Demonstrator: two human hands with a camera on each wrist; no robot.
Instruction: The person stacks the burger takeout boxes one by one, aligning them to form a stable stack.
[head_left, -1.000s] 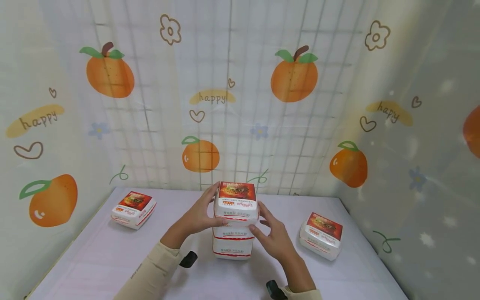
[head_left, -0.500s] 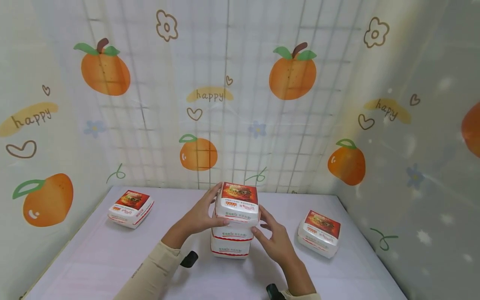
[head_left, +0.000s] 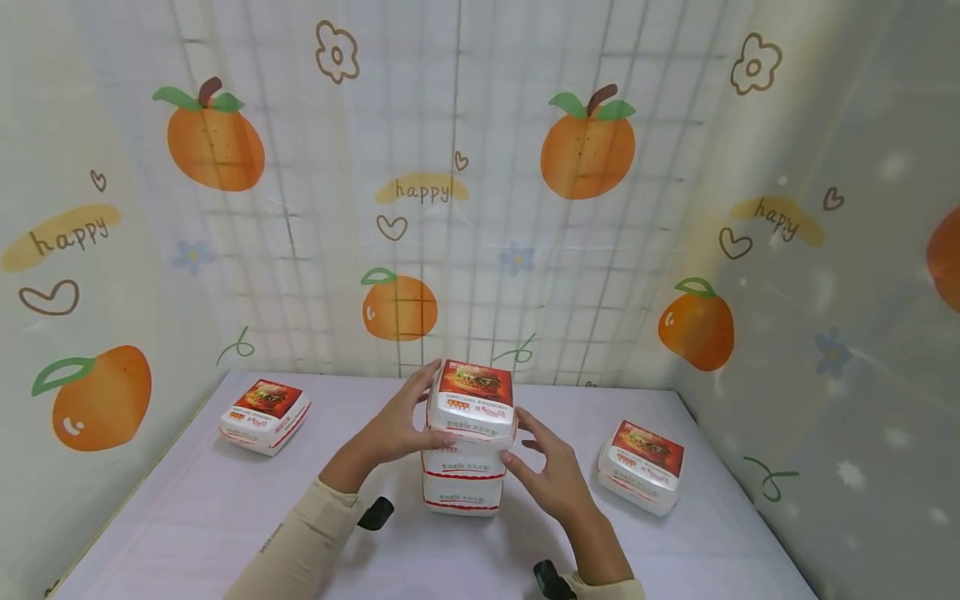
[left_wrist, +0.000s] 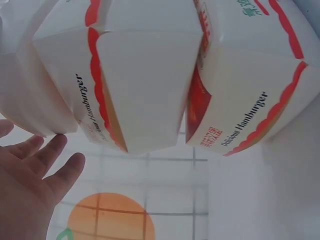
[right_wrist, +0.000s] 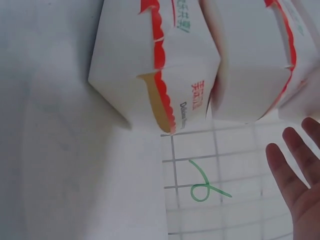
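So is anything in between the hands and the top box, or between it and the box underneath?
Nothing visible is. The left hand and right hand are at the sides of the top box, and the middle box is just below it. The left box and right box stand well apart.

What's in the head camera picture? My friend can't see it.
A person's left hand and right hand hold a white burger box above two stacked boxes on a pale table. One box stands left, another box right; the backdrop shows oranges.
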